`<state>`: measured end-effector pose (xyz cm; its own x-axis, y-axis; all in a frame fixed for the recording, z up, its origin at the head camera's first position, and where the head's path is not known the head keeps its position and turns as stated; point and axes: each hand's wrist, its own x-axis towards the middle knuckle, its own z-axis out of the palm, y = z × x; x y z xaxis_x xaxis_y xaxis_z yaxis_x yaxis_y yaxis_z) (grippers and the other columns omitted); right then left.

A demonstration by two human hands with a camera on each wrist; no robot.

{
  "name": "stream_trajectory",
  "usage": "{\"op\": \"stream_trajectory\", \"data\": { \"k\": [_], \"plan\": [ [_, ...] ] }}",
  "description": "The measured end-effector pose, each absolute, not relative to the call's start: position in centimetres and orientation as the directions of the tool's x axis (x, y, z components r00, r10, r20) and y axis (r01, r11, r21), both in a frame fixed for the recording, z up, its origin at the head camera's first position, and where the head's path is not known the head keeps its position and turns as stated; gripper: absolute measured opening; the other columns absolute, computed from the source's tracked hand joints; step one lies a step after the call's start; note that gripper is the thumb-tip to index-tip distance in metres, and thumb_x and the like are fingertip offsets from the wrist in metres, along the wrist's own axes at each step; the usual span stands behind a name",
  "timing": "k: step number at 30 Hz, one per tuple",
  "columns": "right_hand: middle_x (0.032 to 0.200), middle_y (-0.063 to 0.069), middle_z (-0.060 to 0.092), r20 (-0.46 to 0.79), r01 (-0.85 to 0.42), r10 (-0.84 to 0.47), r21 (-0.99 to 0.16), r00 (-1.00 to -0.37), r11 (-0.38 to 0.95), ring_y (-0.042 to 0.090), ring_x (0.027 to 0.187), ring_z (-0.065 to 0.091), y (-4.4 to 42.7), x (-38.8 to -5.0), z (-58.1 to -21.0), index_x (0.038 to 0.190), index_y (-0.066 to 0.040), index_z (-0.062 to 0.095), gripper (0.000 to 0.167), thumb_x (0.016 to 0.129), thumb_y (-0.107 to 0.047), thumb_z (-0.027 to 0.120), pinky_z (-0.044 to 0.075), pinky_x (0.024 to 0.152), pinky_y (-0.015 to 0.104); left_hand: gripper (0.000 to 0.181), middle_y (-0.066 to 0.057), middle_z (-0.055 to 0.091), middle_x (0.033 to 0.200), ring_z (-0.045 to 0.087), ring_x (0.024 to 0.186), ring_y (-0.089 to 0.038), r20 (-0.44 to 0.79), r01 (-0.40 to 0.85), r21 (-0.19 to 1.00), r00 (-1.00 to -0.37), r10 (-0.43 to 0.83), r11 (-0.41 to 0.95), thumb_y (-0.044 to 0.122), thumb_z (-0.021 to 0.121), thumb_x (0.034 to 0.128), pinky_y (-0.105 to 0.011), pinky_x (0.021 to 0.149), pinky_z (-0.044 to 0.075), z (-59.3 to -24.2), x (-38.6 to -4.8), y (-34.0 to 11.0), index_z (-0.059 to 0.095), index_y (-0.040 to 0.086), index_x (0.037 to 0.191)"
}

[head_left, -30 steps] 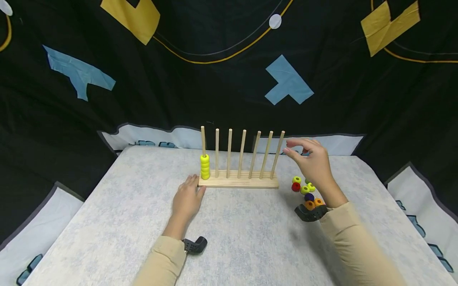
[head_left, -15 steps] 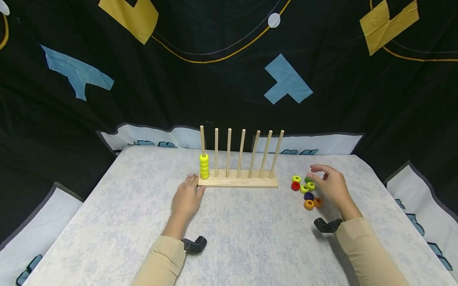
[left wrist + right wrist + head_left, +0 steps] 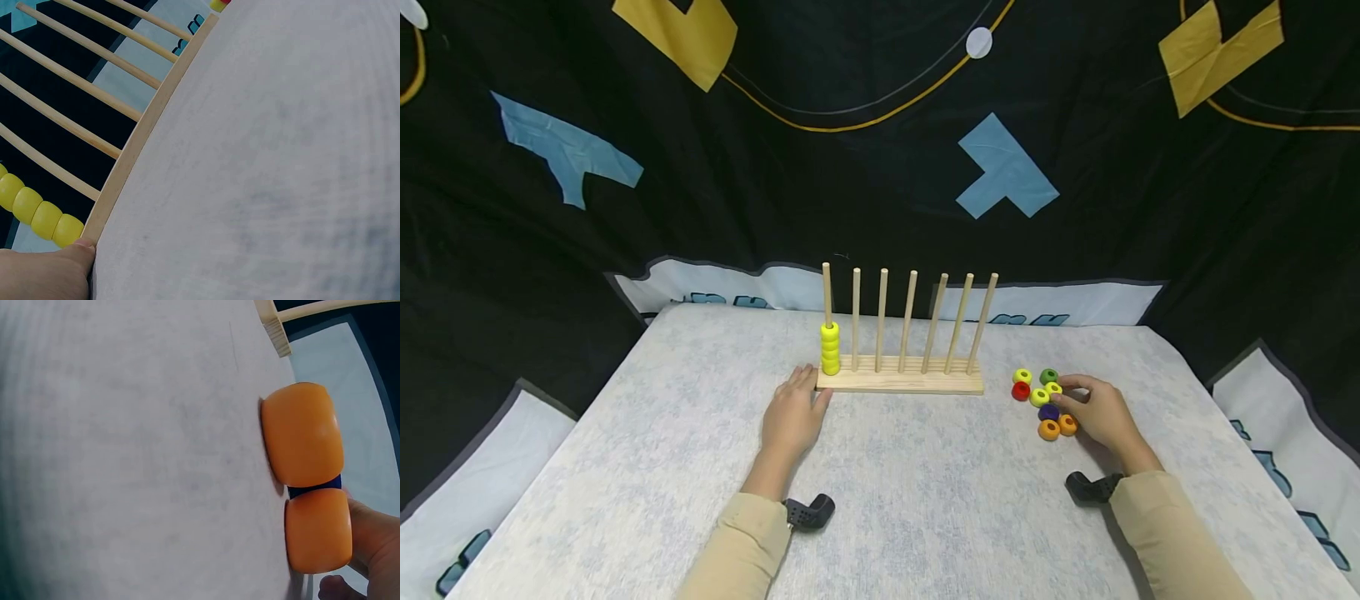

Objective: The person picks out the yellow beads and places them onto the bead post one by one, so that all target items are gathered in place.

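A wooden peg rack (image 3: 900, 382) with several upright pegs stands at mid-table. Several yellow beads (image 3: 830, 350) are stacked on its leftmost peg. My left hand (image 3: 792, 423) holds the rack's near left corner between thumb and fingers; in the left wrist view the thumb (image 3: 79, 251) lies against the base end. Right of the rack, my right hand (image 3: 1099, 412) has thumb and index finger at either side of a yellow bead (image 3: 1053, 389), pinching it on the table. Beside it lie a green bead (image 3: 1048, 377) and another yellow bead (image 3: 1039, 397).
Also in the loose group are a red bead (image 3: 1021, 391), a yellow bead (image 3: 1022, 376), a dark blue bead (image 3: 1048, 412) and two orange beads (image 3: 1048, 430), large in the right wrist view. A black curtain (image 3: 880, 200) hangs behind the pale table (image 3: 910, 500).
My right hand has moved from beside the rightmost peg, down and to the right, to the loose beads, where its fingers have closed in on a yellow one. The left hand stays put.
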<state>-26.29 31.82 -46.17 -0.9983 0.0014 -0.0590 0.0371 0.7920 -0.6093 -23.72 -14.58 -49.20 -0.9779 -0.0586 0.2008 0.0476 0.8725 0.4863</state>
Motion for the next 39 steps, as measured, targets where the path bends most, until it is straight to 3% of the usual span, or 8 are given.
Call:
{"op": "stream_trajectory", "data": {
  "k": [13,17,21,27,33,39],
  "plan": [
    [0.143,0.023,0.053,-0.049,0.006,-0.03,-0.616,-0.998,0.788,0.043,0.122,0.057,32.0,-26.4,-46.3,0.138,-0.006,0.055,0.053,0.098,-0.04,0.062,0.054,0.097,0.054,0.059,-0.014,0.041,0.156,0.033,0.149,-0.031,0.187,0.033,0.491,-0.98,-0.068,0.871,0.039,0.051,0.103,-0.051,0.121,0.029,-49.0,-23.8,-14.5,0.045,0.001,0.147],
    [0.137,0.021,0.057,-0.005,-0.025,-0.036,-0.609,-0.999,0.793,0.036,0.11,0.061,31.9,-26.1,-46.2,0.138,-0.007,0.056,0.054,0.098,-0.043,0.061,0.058,0.084,0.041,0.059,-0.014,0.041,0.156,0.033,0.149,-0.031,0.19,0.035,0.492,-0.98,-0.068,0.87,0.039,0.051,0.1029,-0.051,0.121,0.03,-49.1,-23.8,-14.6,0.045,0.0,0.147],
    [0.133,0.019,0.059,0.057,-0.061,-0.034,-0.593,-0.998,0.803,0.027,0.096,0.056,31.7,-26.1,-45.9,0.139,-0.007,0.056,0.057,0.098,-0.046,0.059,0.05,0.068,0.027,0.059,-0.014,0.041,0.156,0.033,0.149,-0.031,0.197,0.038,0.491,-0.978,-0.068,0.871,0.039,0.052,0.1027,-0.052,0.121,0.03,-49.1,-23.9,-14.6,0.045,0.0,0.147],
    [0.129,0.015,0.059,0.118,-0.082,-0.014,-0.599,-0.993,0.796,0.023,0.088,0.046,30.2,-26.3,-44.1,0.14,-0.009,0.056,0.056,0.098,-0.047,0.058,0.041,0.054,0.025,0.059,-0.014,0.041,0.156,0.034,0.148,-0.031,0.195,0.034,0.489,-0.978,-0.071,0.872,0.039,0.052,0.1026,-0.052,0.12,0.031,-49.0,-23.8,-14.6,0.045,0.001,0.147],
    [0.123,0.012,0.061,0.263,-0.179,-0.023,-0.588,-0.965,0.789,0.021,0.082,0.045,27.6,-26.4,-40.4,0.136,-0.012,0.06,0.05,0.098,-0.045,0.06,0.039,0.054,0.025,0.059,-0.014,0.041,0.156,0.034,0.148,-0.032,0.191,0.033,0.487,-0.979,-0.07,0.873,0.039,0.052,0.1026,-0.053,0.12,0.032,-48.9,-23.7,-14.5,0.044,0.001,0.147],
    [0.114,0.011,0.065,0.447,-0.35,-0.078,-0.567,-0.891,0.745,0.018,0.079,0.045,24.7,-26.5,-36.5,0.129,-0.008,0.066,0.042,0.096,-0.035,0.065,0.038,0.052,0.023,0.059,-0.014,0.041,0.156,0.033,0.149,-0.032,0.185,0.03,0.488,-0.98,-0.07,0.872,0.039,0.052,0.1027,-0.053,0.12,0.031,-49.0,-23.7,-14.5,0.044,0.001,0.148]
  ]
}}
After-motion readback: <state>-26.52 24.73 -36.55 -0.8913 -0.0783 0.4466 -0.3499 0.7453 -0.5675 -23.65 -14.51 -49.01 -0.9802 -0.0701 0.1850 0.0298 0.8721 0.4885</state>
